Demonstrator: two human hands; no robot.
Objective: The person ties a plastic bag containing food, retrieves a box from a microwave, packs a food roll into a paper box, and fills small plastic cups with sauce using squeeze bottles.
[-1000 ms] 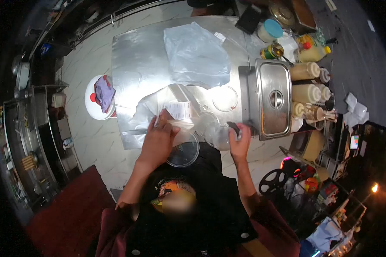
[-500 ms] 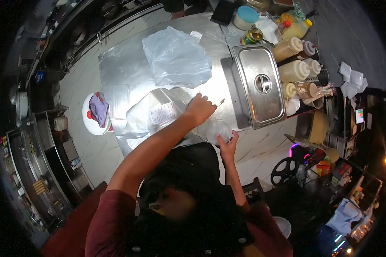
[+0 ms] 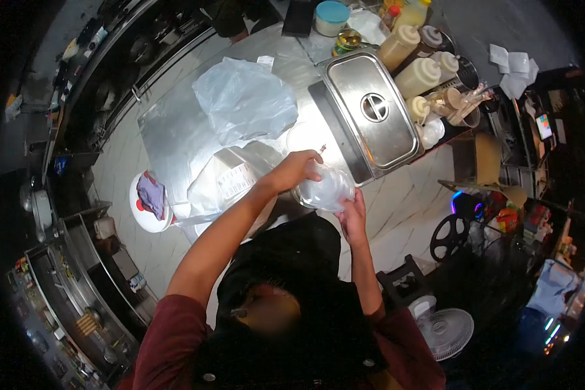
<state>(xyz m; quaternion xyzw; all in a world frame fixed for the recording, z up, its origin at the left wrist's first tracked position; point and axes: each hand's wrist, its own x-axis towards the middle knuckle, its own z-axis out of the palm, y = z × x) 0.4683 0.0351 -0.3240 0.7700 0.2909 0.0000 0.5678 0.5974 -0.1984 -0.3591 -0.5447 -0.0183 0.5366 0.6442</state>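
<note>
Between my two hands is a clear round plastic container (image 3: 327, 188), above the near right edge of the steel table (image 3: 169, 123). My left hand (image 3: 298, 170) grips its upper left rim, and my right hand (image 3: 353, 218) pinches its lower right side. Left of it lies a whitish translucent plastic bag (image 3: 205, 192) with a printed paper slip (image 3: 235, 181) on top. A crumpled bluish plastic bag (image 3: 244, 97) lies farther back on the table.
A lidded steel pan (image 3: 374, 107) stands right of the hands, with sauce bottles (image 3: 417, 77) beyond it. A white bucket (image 3: 151, 218) with a purple cloth (image 3: 151, 195) is at the left. A person's legs (image 3: 231, 19) show at the far edge. A fan (image 3: 445, 333) stands at lower right.
My left hand has moved from the white bag, across to the right, and onto the clear container's rim. My right hand still holds the container. The whole view has turned and shifted.
</note>
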